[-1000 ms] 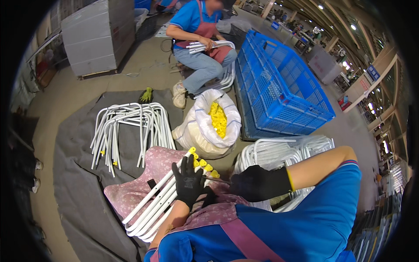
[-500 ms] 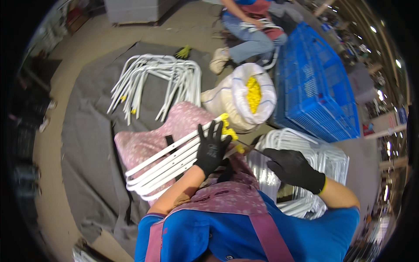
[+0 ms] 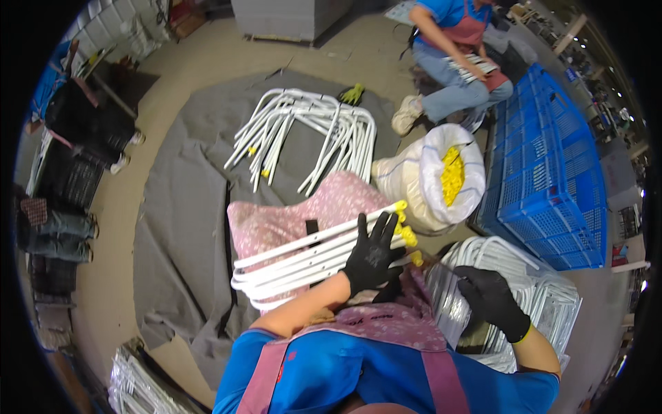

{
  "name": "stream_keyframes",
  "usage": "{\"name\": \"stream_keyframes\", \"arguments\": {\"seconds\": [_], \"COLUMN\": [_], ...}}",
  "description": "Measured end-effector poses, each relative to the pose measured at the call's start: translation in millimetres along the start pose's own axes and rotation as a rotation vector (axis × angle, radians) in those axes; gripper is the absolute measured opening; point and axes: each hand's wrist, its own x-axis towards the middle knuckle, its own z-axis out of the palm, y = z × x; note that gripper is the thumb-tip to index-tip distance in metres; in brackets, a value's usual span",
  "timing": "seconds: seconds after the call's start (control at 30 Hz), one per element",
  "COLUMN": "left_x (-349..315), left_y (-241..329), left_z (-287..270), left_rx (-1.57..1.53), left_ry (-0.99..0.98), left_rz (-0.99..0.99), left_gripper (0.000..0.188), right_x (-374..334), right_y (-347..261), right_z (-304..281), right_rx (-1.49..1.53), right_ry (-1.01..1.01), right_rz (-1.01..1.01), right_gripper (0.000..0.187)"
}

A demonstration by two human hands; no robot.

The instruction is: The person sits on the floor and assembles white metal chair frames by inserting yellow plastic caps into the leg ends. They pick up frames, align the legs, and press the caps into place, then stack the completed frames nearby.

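A bundle of white bent metal tubes lies slanting across my lap, over a pink flowered cloth. Yellow end caps sit at the tubes' right ends. My left hand, in a black glove, rests on the tubes beside these caps with fingers spread. My right hand, also black-gloved, is closed to the right of the caps. It grips a thin, rod-like tool, dark and blurred, that points toward the caps; its exact kind is unclear.
White tube frames are piled on a grey mat. A white sack holds yellow caps, near a blue plastic crate. Plastic-wrapped frames stand at my right. A seated person works at the far right.
The whole view has shifted, so the scene sits further right and lower. My right hand has drawn slightly back from the caps; my left hand still lies on the tubes.
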Motion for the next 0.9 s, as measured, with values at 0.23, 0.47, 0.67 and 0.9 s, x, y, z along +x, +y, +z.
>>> {"name": "stream_keyframes", "arguments": {"seconds": [0.23, 0.47, 0.67, 0.9], "left_x": [9, 10, 16, 23], "left_y": [-3, -15, -13, -14], "left_z": [6, 9, 0, -6], "left_rx": [0.168, 0.268, 0.208, 0.200], "left_ry": [0.029, 0.082, -0.019, 0.003], "left_rz": [-0.066, -0.089, -0.139, -0.134], "left_gripper": [0.041, 0.040, 0.036, 0.035], "right_x": [-2, -5, -6, 10], "right_y": [12, 23, 28, 35], "right_z": [-3, 13, 22, 20], "right_rx": [0.081, -0.095, -0.096, -0.074], "right_ry": [-0.053, 0.066, 0.144, 0.137], "right_rz": [0.116, 0.018, -0.085, -0.097], "right_gripper": [0.031, 0.027, 0.028, 0.025]}}
